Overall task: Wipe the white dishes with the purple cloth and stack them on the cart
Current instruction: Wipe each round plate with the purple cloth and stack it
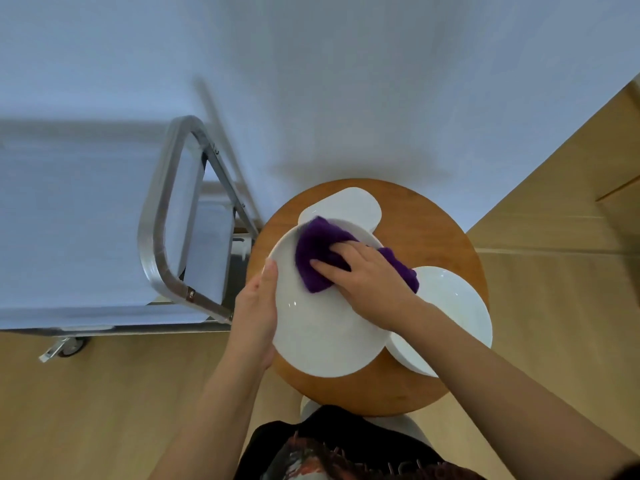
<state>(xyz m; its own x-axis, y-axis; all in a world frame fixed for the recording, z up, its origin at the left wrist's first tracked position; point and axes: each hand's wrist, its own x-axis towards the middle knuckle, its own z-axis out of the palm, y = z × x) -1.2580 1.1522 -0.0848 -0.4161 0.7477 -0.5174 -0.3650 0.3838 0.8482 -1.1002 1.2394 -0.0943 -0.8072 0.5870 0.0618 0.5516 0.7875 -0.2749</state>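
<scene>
1. The big white plate (pixel 318 327) sits over the near-left part of the round wooden table (pixel 433 237), its left edge hanging past the table rim.
2. The purple cloth (pixel 318 254) lies bunched on the far half of that plate, a tail of it trailing out to the right under the wrist.
3. The right hand (pixel 367 275) presses down on the cloth, fingers spread fairly flat over it and pointing left; it pushes rather than clutches.
4. The left hand (pixel 258 306) holds the plate's left rim, thumb lying along the top edge, the other fingers hidden beneath.
5. Two more white dishes wait on the table: a rounded-square dish (pixel 349 206) at the far side, partly tucked behind the plate, and a round dish (pixel 457 313) to the right, partly under the right forearm.
6. Left of the table stands the metal cart (pixel 162 216), tubular handle facing the table, its top shelf a pale sheet; a caster (pixel 71 346) shows below on the wood floor (pixel 104 410).
</scene>
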